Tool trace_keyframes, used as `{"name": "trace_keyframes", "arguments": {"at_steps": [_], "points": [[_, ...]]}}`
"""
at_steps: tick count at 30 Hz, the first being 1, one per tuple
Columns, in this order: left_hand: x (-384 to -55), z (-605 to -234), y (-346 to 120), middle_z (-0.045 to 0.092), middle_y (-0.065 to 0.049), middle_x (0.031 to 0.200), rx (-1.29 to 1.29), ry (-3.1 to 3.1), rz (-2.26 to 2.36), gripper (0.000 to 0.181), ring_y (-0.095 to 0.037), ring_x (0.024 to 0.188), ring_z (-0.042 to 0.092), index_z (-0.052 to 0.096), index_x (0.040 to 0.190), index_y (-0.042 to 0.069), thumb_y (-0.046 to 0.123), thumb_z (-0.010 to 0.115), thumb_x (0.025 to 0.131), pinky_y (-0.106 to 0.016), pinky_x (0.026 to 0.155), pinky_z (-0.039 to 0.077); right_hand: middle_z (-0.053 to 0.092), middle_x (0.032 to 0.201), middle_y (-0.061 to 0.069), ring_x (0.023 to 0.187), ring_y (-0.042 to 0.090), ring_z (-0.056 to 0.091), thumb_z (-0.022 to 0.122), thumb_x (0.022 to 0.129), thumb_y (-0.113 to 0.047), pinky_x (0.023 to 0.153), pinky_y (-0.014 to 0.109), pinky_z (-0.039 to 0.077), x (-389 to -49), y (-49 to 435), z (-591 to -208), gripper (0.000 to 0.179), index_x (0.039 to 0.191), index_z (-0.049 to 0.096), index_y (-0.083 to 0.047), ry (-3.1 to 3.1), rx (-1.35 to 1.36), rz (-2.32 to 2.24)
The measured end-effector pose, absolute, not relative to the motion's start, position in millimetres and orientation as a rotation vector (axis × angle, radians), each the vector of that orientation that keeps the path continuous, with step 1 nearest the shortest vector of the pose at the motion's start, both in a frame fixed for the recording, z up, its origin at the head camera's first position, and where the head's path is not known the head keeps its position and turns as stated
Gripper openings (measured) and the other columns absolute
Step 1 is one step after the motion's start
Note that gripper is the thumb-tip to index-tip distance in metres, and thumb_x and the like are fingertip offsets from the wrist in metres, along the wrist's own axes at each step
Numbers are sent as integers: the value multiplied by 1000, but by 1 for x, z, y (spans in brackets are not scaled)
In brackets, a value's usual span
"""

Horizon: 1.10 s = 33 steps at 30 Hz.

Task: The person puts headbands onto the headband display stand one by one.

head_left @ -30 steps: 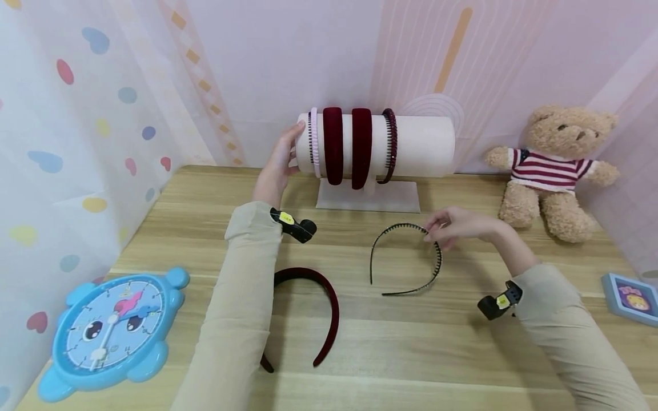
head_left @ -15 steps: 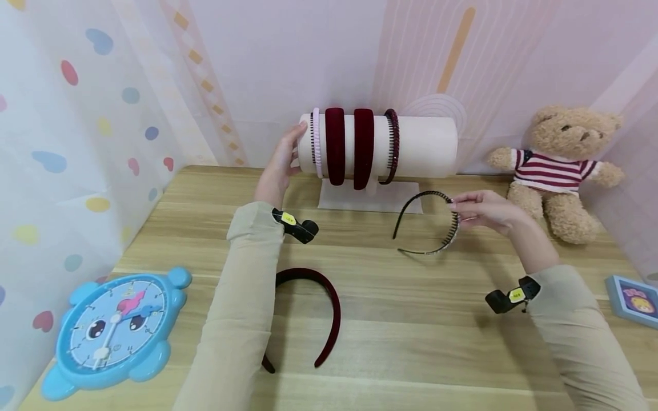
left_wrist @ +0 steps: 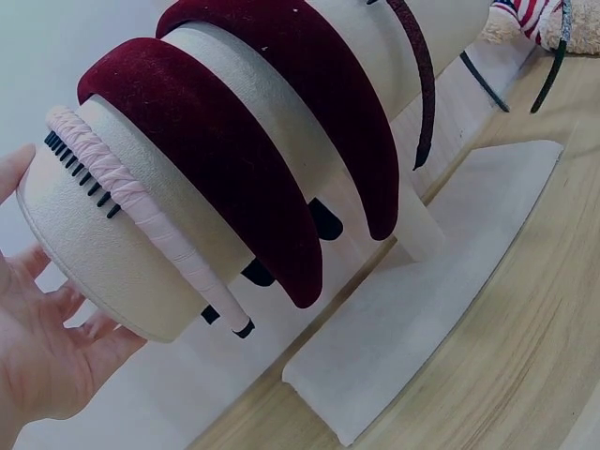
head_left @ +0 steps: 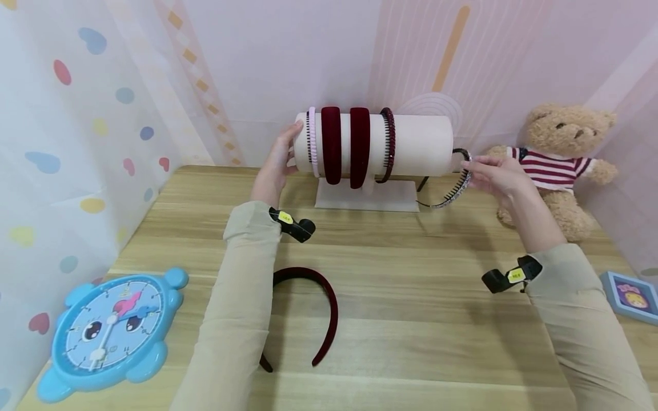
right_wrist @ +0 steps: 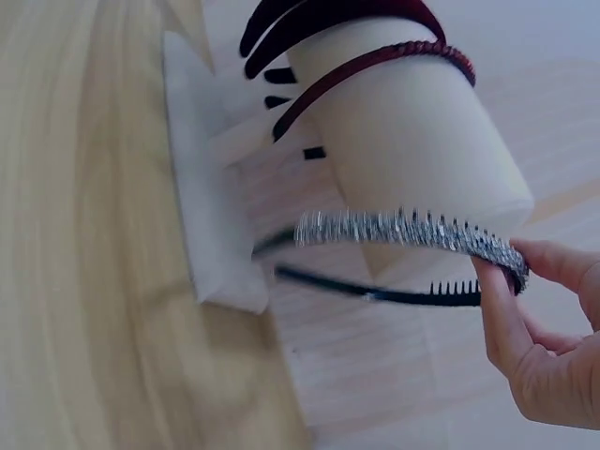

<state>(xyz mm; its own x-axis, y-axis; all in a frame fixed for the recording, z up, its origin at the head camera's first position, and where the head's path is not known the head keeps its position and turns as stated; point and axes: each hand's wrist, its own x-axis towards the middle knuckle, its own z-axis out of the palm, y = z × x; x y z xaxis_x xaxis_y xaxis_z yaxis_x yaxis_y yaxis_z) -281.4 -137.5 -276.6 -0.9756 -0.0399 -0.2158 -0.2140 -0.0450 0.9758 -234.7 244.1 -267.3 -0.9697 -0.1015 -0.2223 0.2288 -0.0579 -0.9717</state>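
A white cylindrical headband stand (head_left: 424, 145) carries a pink wrapped headband (head_left: 313, 145), two wide dark-red velvet headbands (head_left: 331, 151) and a thin dark-red headband (head_left: 391, 145) with teeth. My left hand (head_left: 275, 168) holds the left end of the cylinder, thumb at its upper edge and the other fingers around the end face. Between thumb and fingers, my right hand (head_left: 506, 180) pinches a silver glittery headband (right_wrist: 403, 230) with black teeth. It hangs beside the cylinder's bare right end, its open tips pointing left toward the stand's base (right_wrist: 211, 216).
Another dark-red velvet headband (head_left: 333, 308) lies on the wooden table (head_left: 401, 342), partly hidden by the left sleeve. A blue toy clock (head_left: 110, 331) is at the left. On the right are a teddy bear (head_left: 552, 171) and a small blue frame (head_left: 629, 297). A patterned curtain hangs behind.
My right hand has lifted the silver headband off the middle of the table, moving it back and right to the stand's right end. My left hand stays on the stand.
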Motion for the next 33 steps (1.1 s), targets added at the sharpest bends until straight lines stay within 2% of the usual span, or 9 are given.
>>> {"name": "trace_keyframes", "arguments": {"at_steps": [6,13,20,22,24,26,29,31,33], "points": [[-282,-274,-137,31,3,146,-274,2070,2176,61,-18,125,33,27,140,31,54,45,87,-38,101,29,60,76,-5,62,5,63,74,74,-14,61,17,52,-243,226,-249,35,96,48,-5,2035,170,-2266],[-277,-269,-136,28,3,148,-269,2054,2179,60,-20,129,30,27,141,30,52,44,88,-40,104,27,62,68,-4,60,5,63,79,67,-14,54,19,52,-254,205,-234,28,85,59,-6,2206,119,-2327],[-276,-267,-136,29,3,148,-279,2060,2186,60,-19,127,32,28,141,30,51,45,88,-39,102,28,57,57,-20,54,-6,57,75,74,-25,50,14,49,-263,198,-230,46,106,60,4,2750,10,-1890],[-276,-267,-136,28,3,149,-276,2054,2191,60,-19,128,31,29,141,30,52,46,88,-39,103,28,57,59,-21,53,-6,56,74,75,-25,49,13,48,-263,198,-231,48,110,59,5,2814,-18,-1827],[-276,-268,-136,28,3,148,-280,2050,2192,60,-19,128,31,30,140,30,52,46,87,-39,103,27,61,74,-15,62,-1,59,73,76,-26,52,14,49,-265,198,-232,53,118,56,2,2827,-29,-1799],[-276,-268,-135,28,3,148,-281,2054,2185,59,-19,127,32,31,140,30,53,46,87,-38,103,28,63,101,0,85,9,63,70,79,-31,67,19,53,-265,201,-234,60,129,49,-5,2893,-77,-1688],[-275,-267,-134,30,4,148,-293,2064,2178,59,-18,126,33,31,139,31,54,47,87,-37,102,28,44,137,13,121,25,48,60,87,-34,96,35,44,-268,206,-240,60,138,39,-9,3009,-293,-1460],[-275,-267,-133,30,4,148,-290,2066,2171,60,-18,126,33,30,140,31,53,46,87,-37,101,28,35,145,14,132,32,35,52,92,-34,106,44,32,-270,210,-244,56,139,37,-8,3056,-444,-1344],[-276,-269,-134,30,3,147,-294,2062,2173,60,-18,126,33,30,140,31,53,47,87,-37,101,28,36,144,15,135,32,30,49,94,-32,109,47,26,-270,213,-247,52,137,39,-5,3065,-549,-1293]]}}
